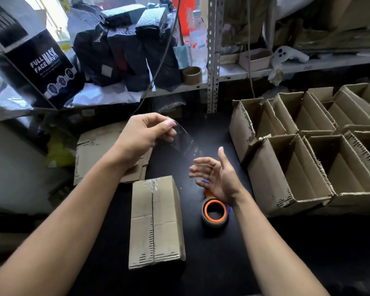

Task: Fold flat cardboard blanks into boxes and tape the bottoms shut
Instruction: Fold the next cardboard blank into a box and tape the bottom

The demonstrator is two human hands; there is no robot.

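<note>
Standing at far left, black "FULL FACE MASK" printed carton point(43, 67), on the shelf; flat brown cardboard blanks point(94, 150), stacked on the black worktop point(212, 253); left hand point(143, 137), raised, pinching one end of a clear tape strip point(186, 142); brown cardboard box point(156, 223), seam up, tape at its far end only; right hand point(214, 176), palm up, fingers loosely spread, holding nothing; orange-cored tape roll point(215, 211), beside the box; open folded brown boxes point(308, 150), grouped at right.
</note>
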